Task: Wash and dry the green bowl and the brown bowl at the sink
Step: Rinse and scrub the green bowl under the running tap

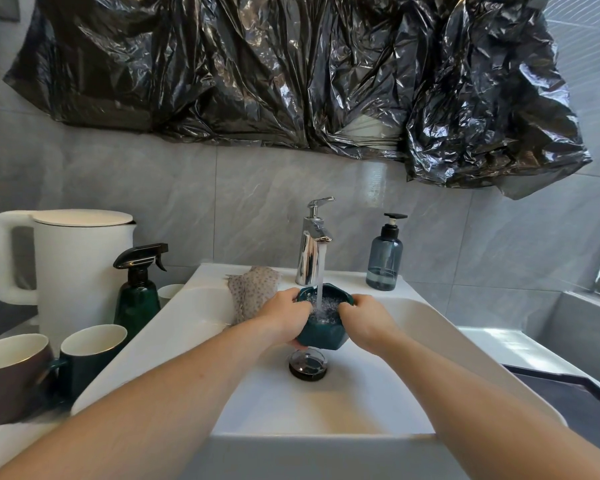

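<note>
With both hands' fingers curled round the wet green bowl [321,322] under the running tap [313,245], could slip into the sink [326,403] and chip

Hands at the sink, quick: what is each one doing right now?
Left hand: grips the green bowl by its left side, under the running tap.
Right hand: grips the same bowl's right rim, fingers curled over it.
</note>
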### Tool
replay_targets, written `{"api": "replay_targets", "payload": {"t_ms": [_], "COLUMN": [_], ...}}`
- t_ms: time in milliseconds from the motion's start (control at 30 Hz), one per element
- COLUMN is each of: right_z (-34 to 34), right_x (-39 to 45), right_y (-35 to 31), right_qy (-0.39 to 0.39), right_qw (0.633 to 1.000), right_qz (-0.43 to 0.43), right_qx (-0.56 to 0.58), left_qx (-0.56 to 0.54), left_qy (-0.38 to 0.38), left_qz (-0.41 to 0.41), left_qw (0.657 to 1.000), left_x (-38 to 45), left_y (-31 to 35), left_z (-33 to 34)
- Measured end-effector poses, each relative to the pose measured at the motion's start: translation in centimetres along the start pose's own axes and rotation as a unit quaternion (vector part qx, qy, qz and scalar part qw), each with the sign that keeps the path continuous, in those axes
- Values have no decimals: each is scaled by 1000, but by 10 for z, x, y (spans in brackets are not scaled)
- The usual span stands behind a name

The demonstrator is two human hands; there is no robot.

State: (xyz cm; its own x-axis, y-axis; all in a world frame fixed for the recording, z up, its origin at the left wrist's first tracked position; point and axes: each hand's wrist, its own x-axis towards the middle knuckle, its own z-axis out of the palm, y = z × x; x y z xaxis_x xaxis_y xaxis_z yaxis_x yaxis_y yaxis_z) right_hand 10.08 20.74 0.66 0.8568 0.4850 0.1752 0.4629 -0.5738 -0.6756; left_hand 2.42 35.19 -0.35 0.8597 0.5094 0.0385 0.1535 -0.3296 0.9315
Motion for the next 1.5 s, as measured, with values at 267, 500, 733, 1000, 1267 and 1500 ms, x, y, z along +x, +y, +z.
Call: {"api": "replay_targets", "payload": {"t_ms": [267,500,733,1000,1267,1500], "right_z": [3,4,3,3,2,1], "right_x": [0,1,1,3,3,2], "right_y": [0,-1,0,1,0,1], "right_qy": [19,15,21,22,44,53], "right_qw": [1000,999,999,998,995,992], "right_qz": [-20,-32,-37,-46,-75,-89], "right_qx": [10,28,31,37,55,67], "left_qx": [70,109,144,138,130,137], "left_qy": [34,77,109,122,114,63], "left_qz": [45,85,145,189,189,118], "left_qw": [996,987,973,965,967,981], "left_x": [-1,-6,-7,-7,-2,3], "left_y": [-1,3,3,2,0,-3], "left_z": [-2,-3,-4,-4,-4,-2]}}
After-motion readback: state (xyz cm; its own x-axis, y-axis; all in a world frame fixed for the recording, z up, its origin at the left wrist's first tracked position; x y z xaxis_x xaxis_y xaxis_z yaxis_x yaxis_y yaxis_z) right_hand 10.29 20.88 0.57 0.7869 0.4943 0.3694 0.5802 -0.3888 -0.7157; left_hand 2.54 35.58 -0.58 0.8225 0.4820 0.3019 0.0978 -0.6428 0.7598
